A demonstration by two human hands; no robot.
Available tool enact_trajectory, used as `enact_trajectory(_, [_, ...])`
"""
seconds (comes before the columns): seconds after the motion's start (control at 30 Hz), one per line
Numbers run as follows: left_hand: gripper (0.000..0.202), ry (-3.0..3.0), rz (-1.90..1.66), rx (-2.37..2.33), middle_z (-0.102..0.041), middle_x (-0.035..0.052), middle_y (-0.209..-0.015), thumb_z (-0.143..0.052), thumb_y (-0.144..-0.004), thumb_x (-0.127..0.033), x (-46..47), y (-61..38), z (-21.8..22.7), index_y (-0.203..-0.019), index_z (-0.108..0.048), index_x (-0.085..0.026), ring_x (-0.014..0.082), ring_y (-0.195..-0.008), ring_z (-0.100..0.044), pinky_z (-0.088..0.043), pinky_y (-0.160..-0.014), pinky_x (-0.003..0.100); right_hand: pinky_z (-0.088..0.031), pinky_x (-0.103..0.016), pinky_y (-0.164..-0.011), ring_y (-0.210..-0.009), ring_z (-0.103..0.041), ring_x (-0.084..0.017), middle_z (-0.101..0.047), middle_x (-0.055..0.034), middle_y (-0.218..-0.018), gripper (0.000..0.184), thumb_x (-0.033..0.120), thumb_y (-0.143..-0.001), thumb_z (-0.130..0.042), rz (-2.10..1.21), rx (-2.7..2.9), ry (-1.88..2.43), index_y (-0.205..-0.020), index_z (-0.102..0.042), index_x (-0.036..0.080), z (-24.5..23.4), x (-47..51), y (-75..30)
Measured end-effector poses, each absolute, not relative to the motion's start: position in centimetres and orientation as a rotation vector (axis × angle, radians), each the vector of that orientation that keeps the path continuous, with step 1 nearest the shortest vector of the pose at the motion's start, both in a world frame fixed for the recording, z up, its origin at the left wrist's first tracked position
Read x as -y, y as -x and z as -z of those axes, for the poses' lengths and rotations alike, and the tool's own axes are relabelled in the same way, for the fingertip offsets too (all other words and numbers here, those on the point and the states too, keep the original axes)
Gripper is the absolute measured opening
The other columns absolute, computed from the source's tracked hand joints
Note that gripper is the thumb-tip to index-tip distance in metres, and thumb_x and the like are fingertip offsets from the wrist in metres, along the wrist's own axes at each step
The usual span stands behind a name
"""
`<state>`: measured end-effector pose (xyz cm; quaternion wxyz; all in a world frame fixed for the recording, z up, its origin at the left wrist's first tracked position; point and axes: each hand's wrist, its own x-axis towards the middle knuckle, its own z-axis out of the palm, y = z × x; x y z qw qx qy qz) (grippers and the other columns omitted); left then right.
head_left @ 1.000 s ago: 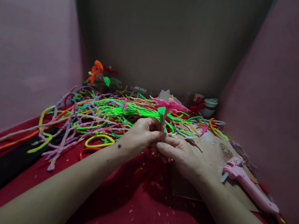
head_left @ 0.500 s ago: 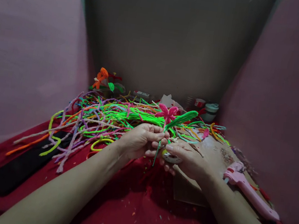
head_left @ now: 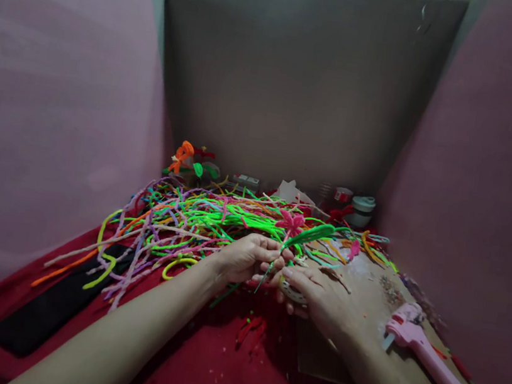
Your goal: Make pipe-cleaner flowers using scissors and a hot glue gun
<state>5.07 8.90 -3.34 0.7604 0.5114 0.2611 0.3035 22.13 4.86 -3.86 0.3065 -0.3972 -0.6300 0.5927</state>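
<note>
My left hand is closed on the thin stem of a pink pipe-cleaner flower that has a green leaf slanting up to the right. My right hand meets it from the right, fingers curled around a small pale tape roll and pinching at the stem. Both hands hover just above the red cloth, in front of a big heap of coloured pipe cleaners.
A pink glue gun lies on a brown cardboard sheet at the right. A finished orange flower and small jars stand at the back wall. A black strip lies at the left. Pink walls close both sides.
The view has tilted up, so everything sits lower in frame. The flower has been turned, its green leaf now sticking out to the right, and the tape roll shows in my right hand.
</note>
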Motion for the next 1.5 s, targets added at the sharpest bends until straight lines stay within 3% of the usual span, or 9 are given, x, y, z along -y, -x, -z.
enact_trajectory(0.3, [0.028, -1.348, -0.561, -0.913, -0.046, -0.0037, -0.047, -0.06, -0.072, -0.039, -9.2, -4.3, 3.9, -0.068, -0.057, -0.011, 0.0054, -0.035, -0.035, -0.026, -0.034, 0.019, -0.023, -0.022, -0.04, -0.04, -0.037, -0.008, -0.047, 0.002, -0.05, 0.021, 0.029, -0.072, -0.043, -1.485, 1.734, 1.228, -0.059, -0.056, 0.017, 3.1, -4.4, -21.3])
enact_trajectory(0.47, [0.025, -1.675, -0.733, -1.357, -0.052, -0.0034, -0.057, -0.048, -0.079, -0.036, -7.3, -0.1, 0.5, -0.083, -0.058, -0.013, 0.0061, -0.041, -0.037, -0.027, -0.04, 0.019, -0.029, -0.024, -0.044, -0.049, -0.047, -0.012, -0.056, -0.0017, -0.059, 0.026, 0.035, -0.076, -0.044, -1.497, 1.738, 1.087, -0.061, -0.058, 0.019, 4.9, -5.1, -21.9])
enact_trajectory(0.6, [0.018, -2.182, -0.367, -1.573, -0.058, 0.0004, -0.073, -0.046, -0.078, -0.027, -4.4, 4.2, -0.2, -0.081, -0.059, -0.016, 0.0129, -0.068, -0.051, -0.039, -0.062, 0.024, -0.029, -0.023, -0.044, -0.05, -0.048, -0.011, -0.061, -0.0025, -0.066, 0.021, 0.034, -0.075, -0.047, -1.55, 1.708, 1.063, -0.067, -0.061, 0.019, 5.4, -5.3, -22.1])
enact_trajectory(0.73, [0.012, -2.442, 0.067, -1.787, -0.057, 0.0047, -0.083, -0.044, -0.074, -0.015, -1.8, 6.5, 1.6, -0.08, -0.055, -0.016, 0.0165, -0.074, -0.05, -0.038, -0.065, 0.027, -0.031, -0.023, -0.045, -0.05, -0.049, -0.011, -0.062, -0.0024, -0.066, 0.018, 0.035, -0.071, -0.052, -1.648, 1.599, 1.122, -0.066, -0.058, 0.019, 4.9, -5.1, -21.9])
enact_trajectory(0.87, [0.021, -2.618, 0.063, -1.765, -0.056, 0.0093, -0.099, -0.035, -0.082, -0.012, -1.1, 6.4, 3.2, -0.091, -0.054, -0.016, 0.0192, -0.089, -0.05, -0.038, -0.076, 0.03, -0.029, -0.022, -0.043, -0.048, -0.048, -0.01, -0.062, -0.0023, -0.065, 0.02, 0.037, -0.069, -0.054, -1.673, 1.578, 1.112, -0.066, -0.058, 0.018, 4.9, -5.1, -21.8])
enact_trajectory(0.97, [0.023, -2.685, 0.144, -1.786, -0.058, 0.0108, -0.095, -0.033, -0.085, -0.015, -1.1, 5.9, 3.1, -0.092, -0.055, -0.015, 0.0202, -0.084, -0.052, -0.039, -0.075, 0.032, -0.029, -0.022, -0.043, -0.048, -0.048, -0.01, -0.062, -0.0019, -0.064, 0.019, 0.035, -0.069, -0.054, -1.672, 1.576, 1.098, -0.066, -0.058, 0.017, 5.0, -5.1, -21.9])
enact_trajectory(1.23, [0.02, -2.46, 0.409, -2.12, -0.062, 0.0101, -0.079, -0.037, -0.081, -0.018, 0.4, 8.2, 0.2, -0.086, -0.057, -0.017, 0.0235, -0.07, -0.058, -0.038, -0.06, 0.032, -0.027, -0.02, -0.039, -0.046, -0.05, -0.01, -0.063, -0.0033, -0.064, 0.02, 0.033, -0.07, -0.052, -1.665, 1.591, 1.045, -0.074, -0.061, 0.015, 5.2, -5.4, -22.1])
enact_trajectory(1.33, [0.014, -2.241, 0.079, -1.761, -0.057, 0.0037, -0.072, -0.042, -0.08, -0.028, 1.4, 6.9, 0.1, -0.075, -0.05, -0.018, 0.0173, -0.068, -0.056, -0.039, -0.062, 0.028, -0.029, -0.02, -0.039, -0.047, -0.051, -0.01, -0.065, -0.003, -0.066, 0.02, 0.033, -0.073, -0.052, -1.681, 1.58, 1.039, -0.076, -0.062, 0.016, 5.6, -5.5, -22.2])
enact_trajectory(1.5, [0.022, -1.348, -0.251, -1.164, -0.051, -0.0033, -0.069, -0.053, -0.072, -0.032, 3.6, 1.5, 1.2, -0.086, -0.043, -0.019, 0.009, -0.054, -0.052, -0.042, -0.052, 0.022, -0.029, -0.019, -0.039, -0.046, -0.051, -0.01, -0.066, -0.003, -0.066, 0.019, 0.032, -0.072, -0.053, -1.685, 1.569, 1.03, -0.077, -0.061, 0.016, 5.6, -5.5, -22.3])
